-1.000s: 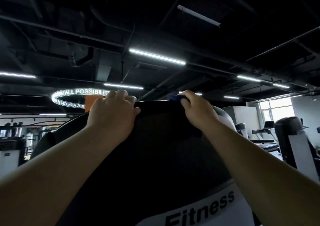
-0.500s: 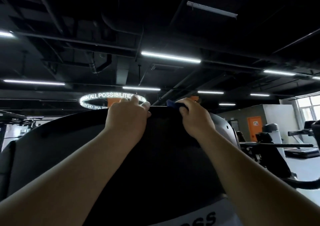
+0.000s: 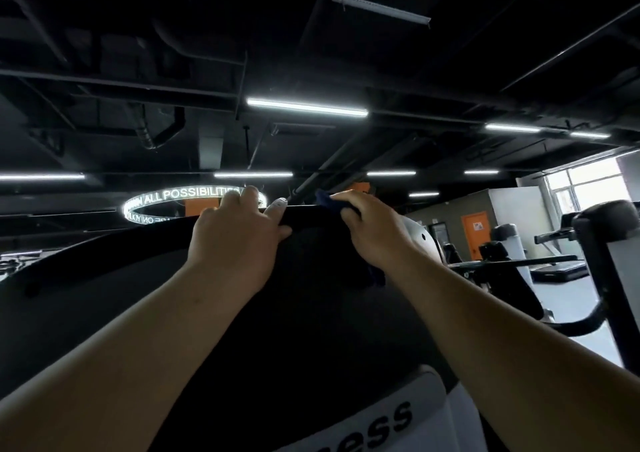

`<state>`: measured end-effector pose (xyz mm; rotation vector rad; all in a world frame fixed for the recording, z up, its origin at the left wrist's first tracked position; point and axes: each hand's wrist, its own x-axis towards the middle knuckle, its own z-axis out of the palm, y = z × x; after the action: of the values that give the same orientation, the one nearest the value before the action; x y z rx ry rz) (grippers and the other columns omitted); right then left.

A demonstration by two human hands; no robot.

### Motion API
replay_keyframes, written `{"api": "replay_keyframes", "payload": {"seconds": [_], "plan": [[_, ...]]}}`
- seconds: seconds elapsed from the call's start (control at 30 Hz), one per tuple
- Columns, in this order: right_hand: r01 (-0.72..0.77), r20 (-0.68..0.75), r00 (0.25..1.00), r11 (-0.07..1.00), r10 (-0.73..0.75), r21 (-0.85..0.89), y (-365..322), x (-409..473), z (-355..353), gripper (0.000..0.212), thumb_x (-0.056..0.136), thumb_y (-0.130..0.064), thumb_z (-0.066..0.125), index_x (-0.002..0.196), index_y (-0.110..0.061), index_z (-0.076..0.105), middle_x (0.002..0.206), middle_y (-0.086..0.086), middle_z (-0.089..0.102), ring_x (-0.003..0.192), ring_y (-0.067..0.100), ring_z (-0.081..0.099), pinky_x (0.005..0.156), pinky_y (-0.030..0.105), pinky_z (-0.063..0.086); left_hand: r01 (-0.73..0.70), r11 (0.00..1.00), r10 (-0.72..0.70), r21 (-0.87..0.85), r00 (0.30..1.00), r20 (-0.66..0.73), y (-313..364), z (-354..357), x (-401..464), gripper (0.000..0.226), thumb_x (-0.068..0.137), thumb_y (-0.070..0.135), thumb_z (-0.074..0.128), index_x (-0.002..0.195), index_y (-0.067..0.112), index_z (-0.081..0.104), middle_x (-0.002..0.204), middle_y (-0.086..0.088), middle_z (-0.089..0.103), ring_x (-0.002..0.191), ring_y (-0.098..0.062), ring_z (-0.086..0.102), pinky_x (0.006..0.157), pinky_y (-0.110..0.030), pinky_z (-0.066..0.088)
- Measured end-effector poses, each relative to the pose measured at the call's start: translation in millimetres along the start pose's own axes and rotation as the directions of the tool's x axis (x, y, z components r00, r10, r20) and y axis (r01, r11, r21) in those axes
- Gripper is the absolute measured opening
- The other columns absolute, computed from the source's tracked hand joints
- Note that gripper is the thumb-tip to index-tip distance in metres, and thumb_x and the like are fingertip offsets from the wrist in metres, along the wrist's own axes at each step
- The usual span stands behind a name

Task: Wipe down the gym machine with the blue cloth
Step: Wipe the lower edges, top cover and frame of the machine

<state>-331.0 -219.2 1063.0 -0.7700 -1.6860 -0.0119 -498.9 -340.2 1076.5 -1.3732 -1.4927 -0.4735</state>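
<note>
Still atop machine (image 3: 311, 313) — cloth (image 3: 329, 200) unmoved

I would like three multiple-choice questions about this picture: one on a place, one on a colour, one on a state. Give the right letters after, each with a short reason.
1. Where is the blue cloth?
A. on the floor
B. under the right hand at the machine's top edge
C. hanging from the ceiling

2. What colour is the door at the far right?
A. orange
B. green
C. white

3. What is the left hand doing?
A. hanging free
B. holding a bottle
C. gripping the top edge

Answers: 1 B, the cloth shows beneath the fingers on the edge. 2 A, the door is plainly orange. 3 C, its fingers curl over the edge.
</note>
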Motion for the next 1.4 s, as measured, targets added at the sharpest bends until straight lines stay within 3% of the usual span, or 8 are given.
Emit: {"api": "replay_keyframes", "payload": {"seconds": [0.13, 0.4, 0.57, 0.7, 0.9, 1.07, 1.2, 1.4], "plan": [[0.18, 0.075, 0.98, 0.982, -0.184, 0.062, -8.4, -6.4, 6.1, 0.033, 0.1, -0.028, 0.048, 0.129, -0.043, 0.056, 0.136, -0.021, 0.053, 0.124, 0.002, 0.048, 0.102, 0.032, 0.041, 0.045, 0.999, -0.043, -0.014, 0.997, 0.07, 8.8, -4.8, 12.3, 0.048, 0.1, 0.053, 0.031, 0.142, 0.03, 0.042, 0.13, -0.002, 0.042, 0.123, -0.022, 0.043, 0.091, -0.037, 0.04], [0.083, 0.029, 0.996, 0.99, -0.087, 0.113, 54.1, 18.2, -12.1, 0.031, 0.1, -0.025, 0.046, 0.125, -0.039, 0.058, 0.127, -0.015, 0.059, 0.116, 0.012, 0.054, 0.095, 0.041, 0.047, 0.117, 0.977, -0.135, 0.176, 0.986, 0.098, 54.3, -7.1, 19.7, 0.055, 0.101, 0.053, 0.023, 0.15, 0.027, 0.028, 0.144, -0.005, 0.041, 0.129, -0.026, 0.044, 0.112, -0.048, 0.027], [0.16, 0.099, 0.98, 0.977, -0.175, 0.143, 90.4, 24.7, -26.9, 0.034, 0.099, -0.03, 0.05, 0.126, -0.049, 0.055, 0.133, -0.021, 0.056, 0.12, 0.007, 0.053, 0.098, 0.038, 0.046, 0.072, 0.996, -0.078, 0.061, 0.991, 0.107, 110.4, 4.4, 45.7, 0.047, 0.101, 0.049, 0.033, 0.137, 0.022, 0.049, 0.139, -0.003, 0.048, 0.127, -0.025, 0.045, 0.106, -0.043, 0.034], [0.019, 0.081, 0.996, 0.985, -0.034, 0.174, 129.0, 34.9, -37.5, 0.034, 0.1, -0.025, 0.048, 0.126, -0.045, 0.056, 0.128, -0.014, 0.059, 0.115, 0.014, 0.056, 0.093, 0.041, 0.048, 0.066, 0.989, -0.083, 0.131, 0.989, 0.125, 152.4, 19.8, 60.4, 0.053, 0.1, 0.049, 0.038, 0.144, 0.021, 0.039, 0.143, -0.006, 0.043, 0.133, -0.027, 0.039, 0.113, -0.047, 0.03], [0.181, 0.04, 0.98, 0.957, -0.195, 0.227, 150.0, 23.2, -36.0, 0.037, 0.1, -0.029, 0.047, 0.134, -0.045, 0.05, 0.139, -0.023, 0.05, 0.124, 0.008, 0.049, 0.094, 0.037, 0.048, 0.046, 0.941, -0.126, 0.336, 0.967, 0.221, 187.1, 27.6, 80.5, 0.071, 0.094, 0.054, 0.051, 0.152, 0.025, 0.021, 0.141, -0.012, 0.041, 0.128, -0.032, 0.044, 0.107, -0.05, 0.037], [-0.019, 0.018, 1.0, 0.946, 0.014, 0.323, 189.2, 19.7, -34.6, 0.04, 0.103, -0.023, 0.042, 0.138, -0.042, 0.047, 0.143, -0.018, 0.046, 0.128, 0.011, 0.045, 0.087, 0.031, 0.043, 0.07, 0.876, -0.286, 0.476, 0.872, 0.397, 219.0, 20.2, 100.9, 0.096, 0.081, 0.072, 0.054, 0.154, 0.024, 0.012, 0.149, -0.019, 0.029, 0.132, -0.04, 0.041, 0.107, -0.057, 0.037], [0.042, 0.06, 0.996, 0.951, -0.063, 0.306, 193.0, 6.8, -35.1, 0.05, 0.103, -0.019, 0.041, 0.148, -0.039, 0.035, 0.156, -0.017, 0.03, 0.145, 0.008, 0.023, 0.11, 0.03, 0.031, 0.044, 0.917, -0.244, 0.397, 0.849, 0.469, 244.2, 33.0, 103.7, 0.11, 0.075, 0.068, 0.066, 0.153, 0.034, -0.004, 0.156, -0.02, 0.011, 0.143, -0.041, 0.019, 0.109, -0.06, 0.032], [-0.155, 0.122, 0.985, 0.933, 0.121, 0.324, 245.2, 12.1, -50.6, 0.051, 0.102, -0.015, 0.043, 0.146, -0.039, 0.038, 0.151, -0.013, 0.041, 0.135, 0.015, 0.042, 0.098, 0.031, 0.042, 0.01, 0.89, -0.235, 0.456, 0.867, 0.439, 248.8, 37.1, 103.5, 0.119, 0.07, 0.068, 0.071, 0.154, 0.031, -0.004, 0.156, -0.021, 0.014, 0.142, -0.041, 0.023, 0.113, -0.062, 0.025]]}}
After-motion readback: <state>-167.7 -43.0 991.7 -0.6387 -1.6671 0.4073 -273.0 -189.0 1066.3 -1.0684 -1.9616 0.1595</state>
